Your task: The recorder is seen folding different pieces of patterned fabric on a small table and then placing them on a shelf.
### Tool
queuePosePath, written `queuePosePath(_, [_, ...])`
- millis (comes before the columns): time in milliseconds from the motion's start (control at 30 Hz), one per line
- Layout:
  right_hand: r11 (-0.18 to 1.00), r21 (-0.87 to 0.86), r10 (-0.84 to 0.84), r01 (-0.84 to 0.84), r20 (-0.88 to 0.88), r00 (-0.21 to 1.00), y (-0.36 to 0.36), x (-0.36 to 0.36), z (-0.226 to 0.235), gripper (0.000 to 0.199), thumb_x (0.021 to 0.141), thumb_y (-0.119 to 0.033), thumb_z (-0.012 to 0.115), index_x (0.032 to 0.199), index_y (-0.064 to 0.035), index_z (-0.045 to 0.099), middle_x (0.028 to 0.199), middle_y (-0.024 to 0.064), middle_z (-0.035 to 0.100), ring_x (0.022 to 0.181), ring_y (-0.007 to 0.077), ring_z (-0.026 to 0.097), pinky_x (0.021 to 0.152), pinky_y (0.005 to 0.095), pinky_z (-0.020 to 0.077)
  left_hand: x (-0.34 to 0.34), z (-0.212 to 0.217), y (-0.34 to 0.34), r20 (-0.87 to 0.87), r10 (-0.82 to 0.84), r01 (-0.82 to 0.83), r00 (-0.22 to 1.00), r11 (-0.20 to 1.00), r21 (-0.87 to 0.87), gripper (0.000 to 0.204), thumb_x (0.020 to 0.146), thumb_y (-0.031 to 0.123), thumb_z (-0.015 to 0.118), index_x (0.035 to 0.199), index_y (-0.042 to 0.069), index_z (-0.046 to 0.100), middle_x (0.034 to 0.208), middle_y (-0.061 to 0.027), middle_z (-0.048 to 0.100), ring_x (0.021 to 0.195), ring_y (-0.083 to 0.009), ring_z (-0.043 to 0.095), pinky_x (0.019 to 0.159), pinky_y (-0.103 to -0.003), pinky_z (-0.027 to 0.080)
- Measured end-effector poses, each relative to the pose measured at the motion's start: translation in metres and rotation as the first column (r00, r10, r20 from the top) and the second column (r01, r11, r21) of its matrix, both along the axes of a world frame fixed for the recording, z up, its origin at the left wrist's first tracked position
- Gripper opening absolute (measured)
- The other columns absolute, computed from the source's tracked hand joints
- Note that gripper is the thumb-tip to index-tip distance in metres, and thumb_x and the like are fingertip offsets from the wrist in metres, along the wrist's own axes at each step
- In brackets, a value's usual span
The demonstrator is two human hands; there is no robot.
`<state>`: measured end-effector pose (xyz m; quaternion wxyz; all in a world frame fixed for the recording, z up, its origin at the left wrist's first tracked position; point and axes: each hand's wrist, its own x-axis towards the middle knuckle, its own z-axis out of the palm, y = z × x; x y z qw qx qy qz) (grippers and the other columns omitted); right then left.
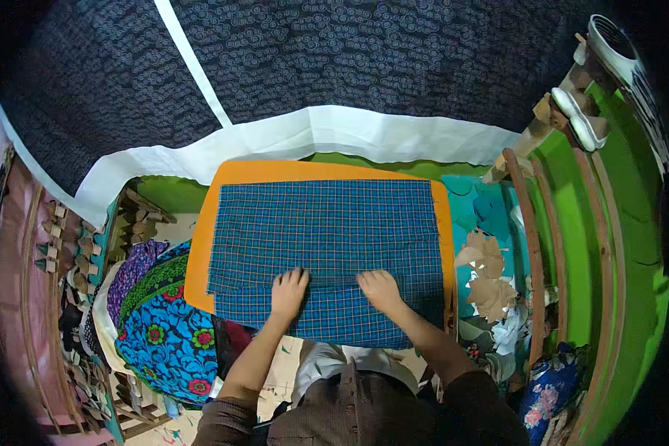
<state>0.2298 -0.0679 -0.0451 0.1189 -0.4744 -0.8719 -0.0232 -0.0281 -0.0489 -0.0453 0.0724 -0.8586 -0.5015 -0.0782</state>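
Left hand (288, 288) and right hand (380, 288): both flat, palms down, fingers spread and loosely open, gripping nothing. Each presses on the blue checked cotton cloth (327, 245), near its front edge, the two hands set slightly apart from each other. Cloth lies spread over a flat orange rectangular board (201, 253), which shows as a border at the left, top and right; the cloth's near edge hangs over the front of the board toward the person. A horizontal fold line runs across the cloth just beyond the fingertips.

Left of the board: a bundle of blue floral printed fabric (163, 334), just beside it. Right of the board: tan paper cut-outs (487, 275) piled on a teal surface. Behind the board: a white cloth strip (312, 137) against dark patterned fabric (349, 59).
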Motion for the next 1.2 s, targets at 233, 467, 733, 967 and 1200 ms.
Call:
queuePosePath(233, [0.985,0.162,-0.06,0.066,-0.042,0.997,-0.016,0.046,0.023,0.025,0.072,-0.008,0.052,0.096,-0.0055,0.059,0.081,0.0047,0.056,0.072,0.0199,0.055,0.064,0.0334,0.0438,-0.058,-0.005,-0.009,-0.123,0.303,-0.287,0.945,0.949,0.131,0.031,0.079,0.013,0.047,0.109,0.009,0.056,0.092,-0.004,0.054,0.084,-0.0209,0.053,0.073,-0.033,0.044])
queuePosePath(467, [0.949,0.267,-0.161,0.168,-0.049,0.986,-0.041,0.095,0.028,0.025,0.07,-0.008,0.056,0.094,-0.0058,0.061,0.086,0.0056,0.057,0.076,0.0214,0.056,0.064,0.0332,0.0442,-0.06,0.024,-0.036,-0.086,0.257,-0.227,0.962,0.937,0.267,0.037,0.08,0.013,0.046,0.115,0.007,0.054,0.115,-0.0077,0.054,0.107,-0.0225,0.05,0.093,-0.038,0.037])
queuePosePath(733, [0.985,0.166,-0.034,0.052,-0.111,0.993,-0.079,0.118,0.029,0.03,0.068,-0.005,0.053,0.097,-0.0042,0.062,0.099,0.0078,0.061,0.096,0.0242,0.056,0.086,0.0378,0.0424,-0.08,-0.008,-0.08,-0.097,0.288,-0.289,0.953,0.957,0.001,0.029,0.079,0.012,0.046,0.104,0.006,0.06,0.119,-0.0077,0.054,0.111,-0.0232,0.05,0.097,-0.039,0.035])
queuePosePath(967, [0.995,0.02,-0.091,0.101,-0.293,0.952,-0.086,0.095,0.02,0.026,0.076,-0.017,0.055,0.097,-0.0038,0.063,0.101,0.0108,0.061,0.098,0.0252,0.056,0.092,0.0451,0.0372,-0.028,0.015,-0.081,0.157,0.348,-0.355,0.924,0.935,0.012,0.037,0.073,0.018,0.055,0.108,0.005,0.056,0.115,-0.0116,0.055,0.104,-0.0267,0.052,0.092,-0.041,0.037])
queuePosePath(1200, [0.967,-0.101,-0.247,0.232,-0.18,0.952,-0.062,0.05,0.009,0.04,0.085,-0.023,0.048,0.123,-0.0086,0.05,0.127,0.0169,0.046,0.121,0.031,0.04,0.101,0.0484,0.0275,0.002,0.004,-0.063,0.146,0.373,-0.359,0.916,0.927,-0.111,0.048,0.084,0.033,0.049,0.127,0.013,0.045,0.133,-0.0161,0.039,0.119,-0.0304,0.042,0.098,-0.045,0.032])
